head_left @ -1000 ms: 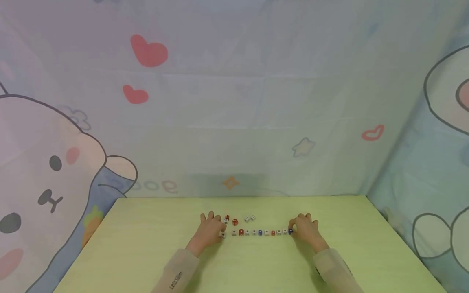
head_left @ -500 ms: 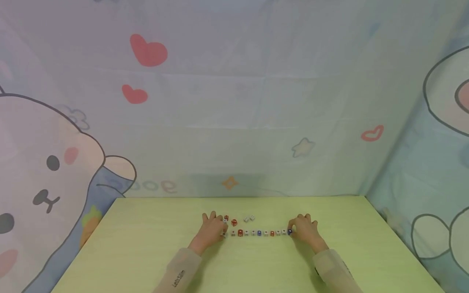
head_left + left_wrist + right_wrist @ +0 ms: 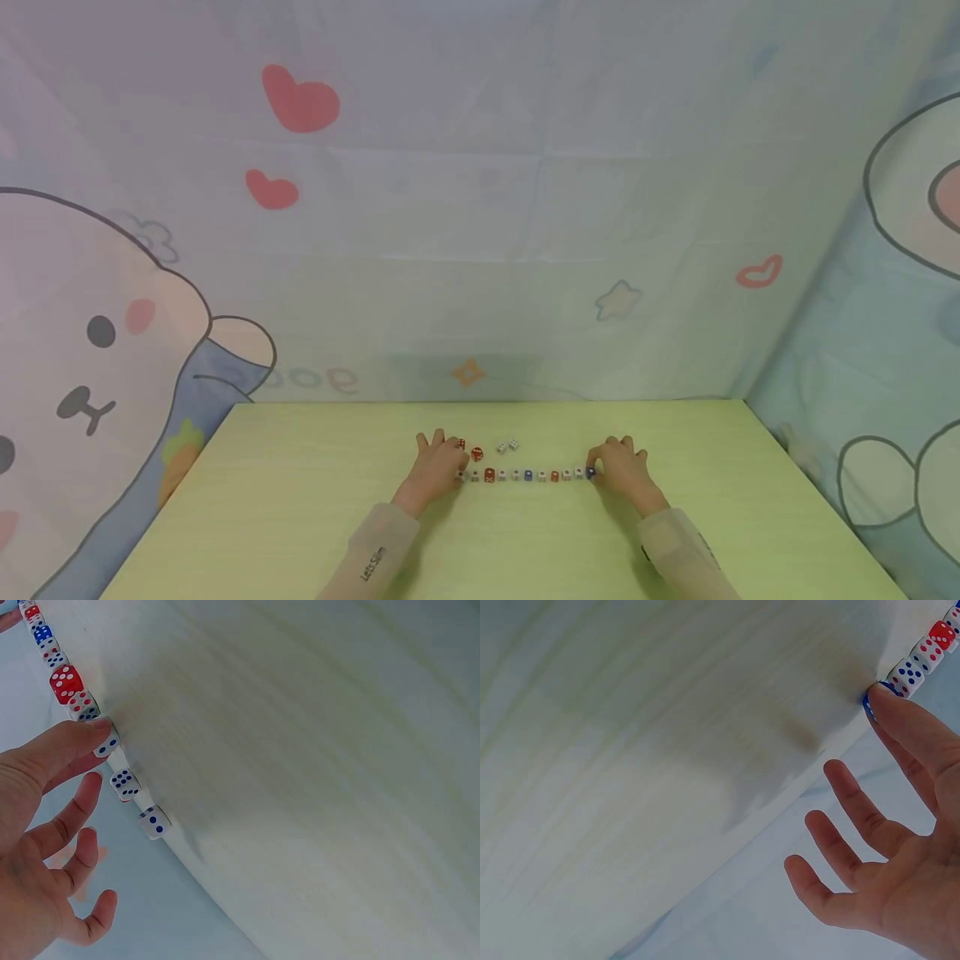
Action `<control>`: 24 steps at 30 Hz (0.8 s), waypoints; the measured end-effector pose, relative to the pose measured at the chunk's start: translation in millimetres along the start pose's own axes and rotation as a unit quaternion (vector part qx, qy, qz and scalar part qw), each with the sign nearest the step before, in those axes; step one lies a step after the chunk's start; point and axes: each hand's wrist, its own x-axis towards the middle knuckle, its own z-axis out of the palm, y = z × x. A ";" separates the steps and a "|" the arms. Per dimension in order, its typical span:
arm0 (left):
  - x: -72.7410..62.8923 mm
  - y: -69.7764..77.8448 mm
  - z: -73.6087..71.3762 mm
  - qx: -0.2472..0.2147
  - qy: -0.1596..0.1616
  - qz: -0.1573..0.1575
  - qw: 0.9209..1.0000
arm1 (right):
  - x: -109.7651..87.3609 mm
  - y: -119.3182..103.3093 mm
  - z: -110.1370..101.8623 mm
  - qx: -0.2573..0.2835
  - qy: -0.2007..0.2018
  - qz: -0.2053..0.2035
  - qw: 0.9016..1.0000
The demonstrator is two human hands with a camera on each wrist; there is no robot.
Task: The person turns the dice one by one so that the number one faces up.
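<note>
My left hand (image 3: pixel 433 467) pinches a white die (image 3: pixel 107 746) between thumb and index finger, at the left end of a straight row of small dice. In the left wrist view this die sits close beside a white die with red and blue pips (image 3: pixel 83 705); the other three fingers are loosely bent. At the row's right end, my right hand (image 3: pixel 622 468) pinches a blue die (image 3: pixel 869 705), mostly covered by the thumb, against a white die (image 3: pixel 906 677). Between the hands, the row mixes white, red and blue dice, with a larger red die (image 3: pixel 489 475) near its left end.
Behind the row lie a loose red die (image 3: pixel 477 454) and two white dice (image 3: pixel 502 448). Another red die (image 3: pixel 461 444) is partly covered by the left hand. The pale green table (image 3: pixel 525 542) meets a printed cloth backdrop (image 3: pixel 480 317) at its far edge.
My left hand has slid right with the white die, narrowing the gap to the row. The right hand stays at the blue die. The head view has shifted slightly.
</note>
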 end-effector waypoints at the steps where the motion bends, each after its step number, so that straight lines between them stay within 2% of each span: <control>1: 0.0 -0.3 0.0 0.001 -0.002 -0.001 1.000 | 0.1 -0.1 0.1 0.001 0.000 0.001 1.000; 5: -0.7 -2.3 -1.7 -0.009 -0.014 -0.007 1.000 | 0.6 -1.2 0.1 0.007 0.000 0.004 1.000; 8: -0.9 -6.6 -7.0 -0.041 -0.023 -0.020 0.999 | 0.4 -2.2 -0.8 0.009 -0.001 0.004 1.000; 12: 0.1 -17.5 -17.7 -0.083 -0.012 -0.042 0.996 | -0.2 -2.9 -2.6 0.010 -0.001 0.006 1.000; 15: 0.4 -26.3 -24.2 -0.082 -0.003 -0.061 0.995 | -0.4 -2.5 -3.1 0.011 0.000 0.007 1.000; 19: -0.7 -33.4 -27.7 -0.072 -0.015 -0.085 0.994 | -0.7 -0.5 -1.8 0.014 -0.005 0.007 1.000; 24: -0.1 -36.7 -22.3 -0.065 -0.027 -0.088 0.994 | 0.0 0.5 0.9 0.017 -0.006 0.006 1.000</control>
